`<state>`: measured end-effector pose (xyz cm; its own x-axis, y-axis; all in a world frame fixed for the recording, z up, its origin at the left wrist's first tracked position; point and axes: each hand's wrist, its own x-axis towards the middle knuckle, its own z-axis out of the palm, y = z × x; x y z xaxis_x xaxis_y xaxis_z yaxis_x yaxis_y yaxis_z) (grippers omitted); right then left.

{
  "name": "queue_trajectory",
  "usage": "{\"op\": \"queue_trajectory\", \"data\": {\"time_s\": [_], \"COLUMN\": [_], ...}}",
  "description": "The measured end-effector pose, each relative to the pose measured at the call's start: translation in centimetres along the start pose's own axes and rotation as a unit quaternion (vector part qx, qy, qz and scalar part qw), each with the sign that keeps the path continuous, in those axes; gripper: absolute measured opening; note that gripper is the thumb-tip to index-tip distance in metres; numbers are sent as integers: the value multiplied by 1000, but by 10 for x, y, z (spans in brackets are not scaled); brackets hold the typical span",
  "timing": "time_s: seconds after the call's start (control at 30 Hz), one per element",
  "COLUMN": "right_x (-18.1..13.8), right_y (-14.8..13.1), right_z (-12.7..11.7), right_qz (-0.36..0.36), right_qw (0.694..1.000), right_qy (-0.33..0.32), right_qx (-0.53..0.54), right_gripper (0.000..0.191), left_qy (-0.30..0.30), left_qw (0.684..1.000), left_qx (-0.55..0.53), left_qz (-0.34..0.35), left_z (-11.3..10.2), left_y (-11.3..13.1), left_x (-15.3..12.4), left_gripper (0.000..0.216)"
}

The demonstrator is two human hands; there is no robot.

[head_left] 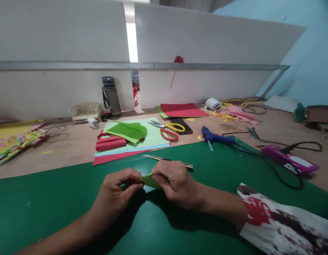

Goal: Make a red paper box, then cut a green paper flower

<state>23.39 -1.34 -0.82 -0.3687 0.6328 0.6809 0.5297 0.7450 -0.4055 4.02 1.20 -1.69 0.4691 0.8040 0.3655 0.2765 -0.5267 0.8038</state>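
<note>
A small piece of green paper is stretched between my two hands, just above the green mat. My left hand pinches its left end between thumb and forefinger. At the other end, my right hand grips it with curled fingers that cover much of that side. Behind my right hand lies a utility knife, its blade pointing left. Farther back, scissors with yellow and red handles rest partly on paper sheets and partly on a dark phone.
A blue glue gun lies at the right, its cable running near a purple power strip. Green cut paper and a red roll sit on the stack. A grey bottle stands against the white panel.
</note>
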Motion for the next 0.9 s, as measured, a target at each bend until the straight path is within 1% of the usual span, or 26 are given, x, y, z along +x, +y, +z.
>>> {"op": "queue_trajectory", "data": {"time_s": [0.07, 0.1, 0.2, 0.3, 0.37, 0.43, 0.5, 0.53, 0.57, 0.6, 0.63, 0.67, 0.7, 0.77, 0.8, 0.9], "right_x": [-1, -1, -2, -4, -4, -3, 0, 2, 4, 5, 7, 8, 9, 9, 9, 8], "right_y": [1, 1, 2, 4, 5, 6, 6, 6, 5, 5, 5, 5, 5, 4, 4, 1], "right_z": [1, 1, 2, 4, 5, 4, 2, 1, 0, -1, -1, -1, -1, -1, -1, -1], "right_qz": [-8, -8, -9, -26, -32, -23, 17, 50, 88, 127, 160, 185, 202, 216, 218, 224], "right_qw": [1000, 1000, 1000, 999, 999, 1000, 1000, 998, 995, 989, 981, 974, 968, 962, 960, 956], "right_qy": [3, 6, 8, -7, -9, 0, 19, 32, 48, 65, 81, 92, 99, 106, 106, 95], "right_qx": [-5, -5, -5, -18, -25, -21, -7, 7, 25, 47, 71, 93, 111, 132, 141, 165], "right_gripper": [18, 17, 17, 18, 18, 18, 17, 16, 15, 14, 14, 15, 17, 18, 18, 19], "left_qy": [-2, -2, -16, -40, -48, -53, -39, -19, 5, -2, -12, -32, -35, -12, 6, 40], "left_qw": [998, 997, 993, 986, 982, 987, 997, 999, 991, 977, 960, 948, 942, 940, 942, 953], "left_qx": [7, 11, 29, 51, 69, 66, 10, -44, -119, -193, -249, -275, -280, -271, -265, -253], "left_qz": [60, 79, 111, 155, 168, 139, 61, 4, -55, -92, -125, -155, -181, -206, -205, -162], "left_z": [0, 0, 0, 0, 0, -1, 0, 1, 3, 4, 7, 9, 11, 14, 15, 15], "left_y": [-4, -5, -12, -20, -23, -20, -12, -6, 0, 6, 12, 17, 20, 24, 25, 24], "left_x": [1, 1, 0, -2, -3, -2, 1, 3, 6, 9, 12, 15, 18, 22, 23, 22], "left_gripper": [9, 9, 10, 13, 13, 13, 8, 5, 15, 29, 37, 36, 32, 23, 19, 12]}}
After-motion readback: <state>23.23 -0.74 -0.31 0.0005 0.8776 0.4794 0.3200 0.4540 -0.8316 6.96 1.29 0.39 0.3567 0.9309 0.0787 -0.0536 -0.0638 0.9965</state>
